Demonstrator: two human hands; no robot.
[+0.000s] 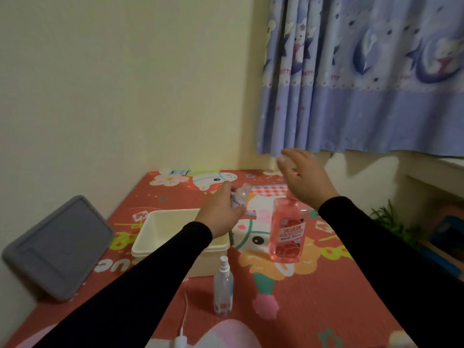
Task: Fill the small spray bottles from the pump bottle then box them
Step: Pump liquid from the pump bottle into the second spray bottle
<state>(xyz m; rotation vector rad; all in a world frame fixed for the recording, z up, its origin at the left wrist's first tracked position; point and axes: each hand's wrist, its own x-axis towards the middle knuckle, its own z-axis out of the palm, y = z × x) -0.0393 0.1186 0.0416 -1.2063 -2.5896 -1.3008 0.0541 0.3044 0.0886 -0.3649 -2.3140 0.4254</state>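
My left hand point(219, 213) grips a small clear spray bottle point(240, 197), tilted toward the right above the cream box point(150, 244). A pink pump bottle point(287, 231) full of pink liquid stands upright on the red mat, to the right of the box. Over its top hovers my right hand point(305, 178), fingers spread, palm down, hiding the pump head. Whether the palm touches the pump I cannot tell. A second small spray bottle point(223, 288) with a white sprayer stands upright in front of the box. A loose white sprayer with its tube point(184, 330) lies near the bottom edge.
A grey box lid point(59, 247) leans against the wall at the left. The red cartoon mat point(313, 297) covers the table. A blue curtain point(364, 76) hangs at the back right. A green plant point(391, 222) sits past the table's right edge.
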